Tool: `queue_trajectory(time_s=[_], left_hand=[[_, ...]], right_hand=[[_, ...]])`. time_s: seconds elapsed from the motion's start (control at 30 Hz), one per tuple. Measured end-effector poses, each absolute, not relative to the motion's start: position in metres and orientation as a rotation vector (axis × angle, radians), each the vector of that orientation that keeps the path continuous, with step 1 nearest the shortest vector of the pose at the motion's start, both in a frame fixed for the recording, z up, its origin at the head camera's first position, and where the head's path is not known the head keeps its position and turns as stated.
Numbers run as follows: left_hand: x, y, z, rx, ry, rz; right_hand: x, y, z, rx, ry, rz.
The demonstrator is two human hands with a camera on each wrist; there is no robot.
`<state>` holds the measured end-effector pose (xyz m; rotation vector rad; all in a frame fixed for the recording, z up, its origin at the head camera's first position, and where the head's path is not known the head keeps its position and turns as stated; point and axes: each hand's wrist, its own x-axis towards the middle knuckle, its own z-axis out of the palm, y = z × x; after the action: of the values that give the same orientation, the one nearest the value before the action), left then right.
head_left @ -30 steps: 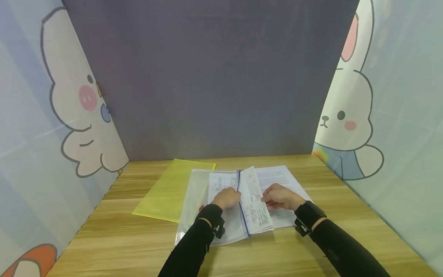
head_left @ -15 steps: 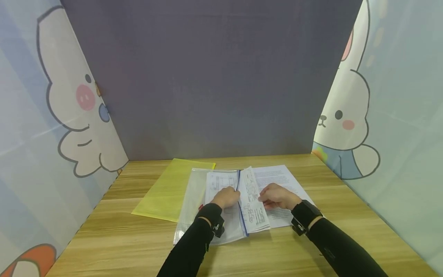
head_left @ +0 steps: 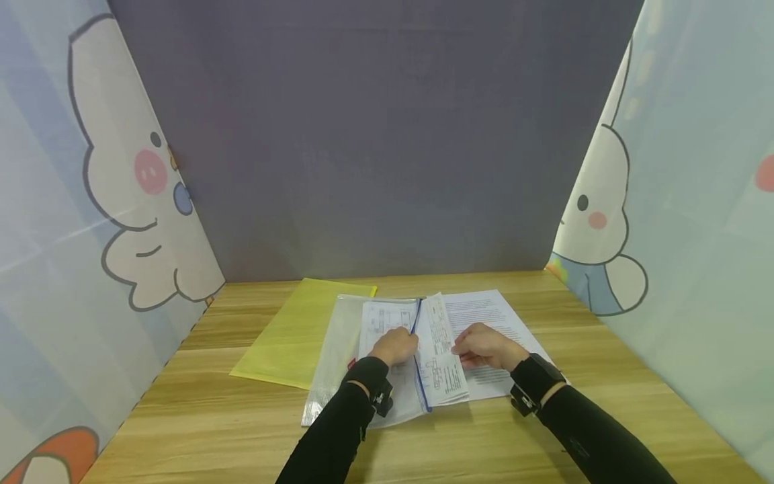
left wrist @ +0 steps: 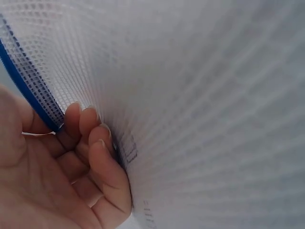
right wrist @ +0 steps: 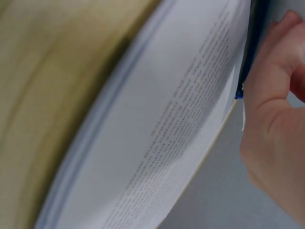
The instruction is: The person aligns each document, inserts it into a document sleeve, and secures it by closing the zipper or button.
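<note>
In the head view, a clear mesh zip document bag (head_left: 326, 363) with a blue zipper edge (head_left: 421, 386) lies at the middle of the table. Printed sheets (head_left: 444, 376) lie partly inside it and stick out past the zipper on the right. My left hand (head_left: 396, 346) pinches the bag's opening edge; the left wrist view shows the thumb and curled fingers (left wrist: 102, 162) at the blue zipper. With its fingertips, my right hand (head_left: 486, 345) holds the right edge of the sticking-out sheets. Its thumb is partly hidden in the right wrist view.
Another stack of printed paper (head_left: 502, 316) lies flat beneath and beyond my right hand. A yellow mesh bag (head_left: 284, 336) lies to the left, partly under the clear one. A grey panel (head_left: 387, 148) stands behind the wooden table (head_left: 199, 417), with printed cloth on both sides.
The sheets in my right hand have shifted slightly left, a little deeper into the clear bag. The bag's zipper edge and my left hand have moved slightly left too.
</note>
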<state>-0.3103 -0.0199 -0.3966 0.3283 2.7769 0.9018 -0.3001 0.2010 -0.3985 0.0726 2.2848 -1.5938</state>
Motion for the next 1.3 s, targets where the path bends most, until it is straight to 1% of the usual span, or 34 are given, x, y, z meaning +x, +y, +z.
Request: queue_trajectory(time_s=[0.3, 0.47, 1.3], left_hand=[[-0.310, -0.020, -0.397, 0.325, 2.763, 0.916], [-0.310, -0.019, -0.398, 0.348, 2.773, 0.894], [-0.314, -0.016, -0.402, 0.306, 2.787, 0.888]], right_hand=[[-0.299, 0.198, -0.400, 0.132, 2.320, -1.572], [-0.300, 0.197, -0.401, 0.125, 2.313, -1.593], [-0.312, 0.189, -0.410, 0.114, 2.294, -1.601]])
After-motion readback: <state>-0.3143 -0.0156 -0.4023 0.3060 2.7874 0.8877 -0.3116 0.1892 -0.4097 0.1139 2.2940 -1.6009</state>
